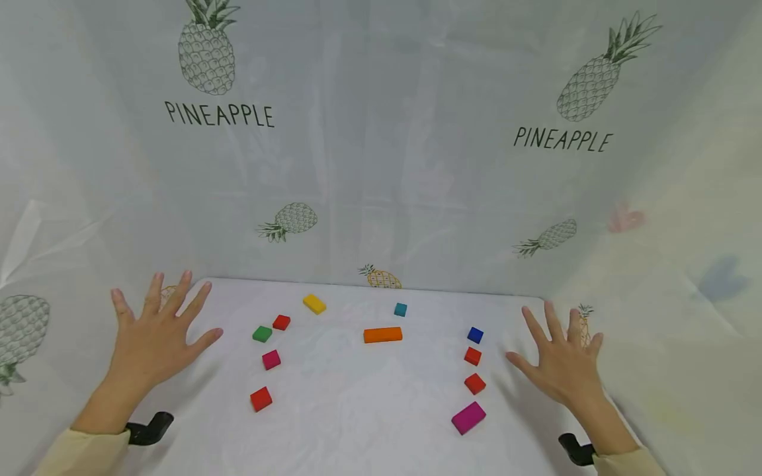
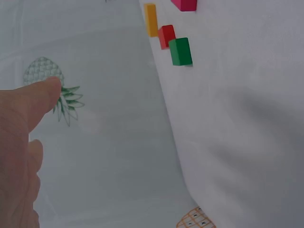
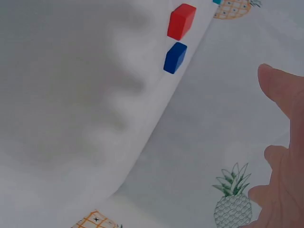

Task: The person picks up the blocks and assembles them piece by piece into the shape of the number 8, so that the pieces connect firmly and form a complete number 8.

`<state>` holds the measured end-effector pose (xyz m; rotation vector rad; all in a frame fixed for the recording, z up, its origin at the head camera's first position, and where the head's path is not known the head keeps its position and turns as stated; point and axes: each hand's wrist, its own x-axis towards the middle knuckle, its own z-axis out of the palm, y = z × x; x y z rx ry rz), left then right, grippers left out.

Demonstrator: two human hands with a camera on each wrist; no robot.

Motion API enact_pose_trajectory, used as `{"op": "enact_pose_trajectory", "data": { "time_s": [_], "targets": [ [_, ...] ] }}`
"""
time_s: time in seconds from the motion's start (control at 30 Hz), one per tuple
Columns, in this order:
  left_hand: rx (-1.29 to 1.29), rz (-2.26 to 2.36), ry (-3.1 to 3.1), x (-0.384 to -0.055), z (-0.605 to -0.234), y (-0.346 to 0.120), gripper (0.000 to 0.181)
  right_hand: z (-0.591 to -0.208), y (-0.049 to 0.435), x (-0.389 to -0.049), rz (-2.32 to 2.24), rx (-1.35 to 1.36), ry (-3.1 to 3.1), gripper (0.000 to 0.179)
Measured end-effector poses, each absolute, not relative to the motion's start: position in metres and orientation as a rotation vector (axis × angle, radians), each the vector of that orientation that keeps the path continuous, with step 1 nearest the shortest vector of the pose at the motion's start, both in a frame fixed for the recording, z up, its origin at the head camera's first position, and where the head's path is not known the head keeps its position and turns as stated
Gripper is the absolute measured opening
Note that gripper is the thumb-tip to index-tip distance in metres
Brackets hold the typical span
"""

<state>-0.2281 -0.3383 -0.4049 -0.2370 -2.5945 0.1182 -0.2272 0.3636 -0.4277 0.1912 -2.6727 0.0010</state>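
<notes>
My left hand [image 1: 156, 340] is held over the table's left edge, fingers straight and spread, holding nothing. Closest to it lie a green block [image 1: 262, 334], a red block [image 1: 282, 322], a pink block [image 1: 271, 359] and a lower red block [image 1: 261, 399]. On the other side my right hand [image 1: 564, 363] hovers with its fingers spread, also bare. To its left, a blue block [image 1: 475, 335], two red blocks [image 1: 473, 356] and a magenta block [image 1: 468, 418] form a rough column. The left wrist view shows the green block [image 2: 180, 51] beyond the thumb.
Toward the back of the white table [image 1: 357, 423] lie a yellow block [image 1: 314, 304], a teal block [image 1: 401, 309] and a long orange block [image 1: 383, 335]. A pale curtain [image 1: 381, 132] printed with pineapples hangs behind the table. Black straps [image 1: 151, 430] circle both wrists.
</notes>
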Motion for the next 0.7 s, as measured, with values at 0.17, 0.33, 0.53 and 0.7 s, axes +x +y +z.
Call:
{"op": "enact_pose_trajectory", "data": {
  "time_s": [0.17,0.33,0.53,0.7],
  "targets": [
    [-0.247,0.119,-2.607,-0.230,-0.404,-0.332,0.100,-0.420,0.354,-0.232,0.006,0.205,-2.672,0.100],
    [-0.272,0.130,-2.605,-0.235,-0.408,-0.323,0.099,-0.416,0.342,-0.239,0.021,0.231,-2.671,0.098],
    [-0.304,0.144,-2.590,-0.239,-0.413,-0.311,0.097,-0.416,0.327,-0.247,0.031,0.246,-2.687,0.096],
    [-0.331,0.124,-2.562,-0.244,-0.417,-0.301,0.096,-0.413,0.315,-0.255,0.051,0.269,-2.709,0.095]
  ]
}}
